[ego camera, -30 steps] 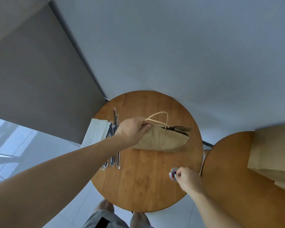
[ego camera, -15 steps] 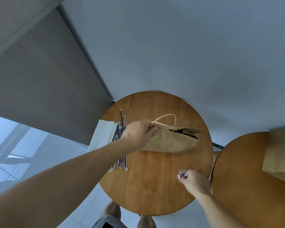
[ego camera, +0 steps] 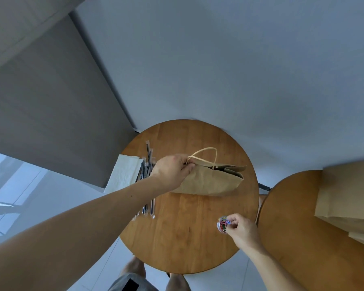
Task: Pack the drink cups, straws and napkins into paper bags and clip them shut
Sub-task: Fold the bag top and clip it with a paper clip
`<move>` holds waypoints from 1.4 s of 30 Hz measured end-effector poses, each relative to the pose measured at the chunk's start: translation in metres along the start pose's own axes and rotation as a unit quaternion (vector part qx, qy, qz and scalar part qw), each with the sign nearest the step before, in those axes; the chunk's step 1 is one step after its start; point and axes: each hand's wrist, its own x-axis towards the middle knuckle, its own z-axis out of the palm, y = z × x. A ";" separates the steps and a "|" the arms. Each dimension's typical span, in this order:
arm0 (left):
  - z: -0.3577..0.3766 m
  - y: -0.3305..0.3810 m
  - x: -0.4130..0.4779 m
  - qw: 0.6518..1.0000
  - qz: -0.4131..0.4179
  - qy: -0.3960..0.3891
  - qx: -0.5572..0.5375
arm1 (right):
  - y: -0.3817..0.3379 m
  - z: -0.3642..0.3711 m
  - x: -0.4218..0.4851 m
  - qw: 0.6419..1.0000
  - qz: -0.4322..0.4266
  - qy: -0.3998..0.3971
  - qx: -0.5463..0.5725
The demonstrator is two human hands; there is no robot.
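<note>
Tightly: left hand point(ego camera: 172, 172) grip on paper bag point(ego camera: 210, 182) rim, right hand point(ego camera: 242, 229) pinch on clip tub point(ego camera: 222, 224).

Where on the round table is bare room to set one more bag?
The widest bare wood lies this side of the paper bag, between the straws and the clip tub. A narrow strip runs behind the bag. The left edge is crowded with napkins and straws.
</note>
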 end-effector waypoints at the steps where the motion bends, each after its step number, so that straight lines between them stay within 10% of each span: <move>1: -0.001 0.001 0.000 1.000 0.000 0.000 0.002 | -0.003 -0.003 -0.002 1.000 -0.009 0.013 0.022; 15: -0.014 0.013 0.006 0.998 0.006 -0.045 0.037 | -0.140 -0.078 -0.025 0.945 -0.280 0.167 0.040; 32: -0.008 0.013 0.016 0.998 0.036 -0.029 0.041 | -0.184 -0.112 0.007 0.917 -0.301 0.150 -0.214; 42: -0.007 0.008 0.016 0.999 0.033 -0.021 0.029 | -0.184 -0.104 0.007 0.939 -0.285 0.193 0.013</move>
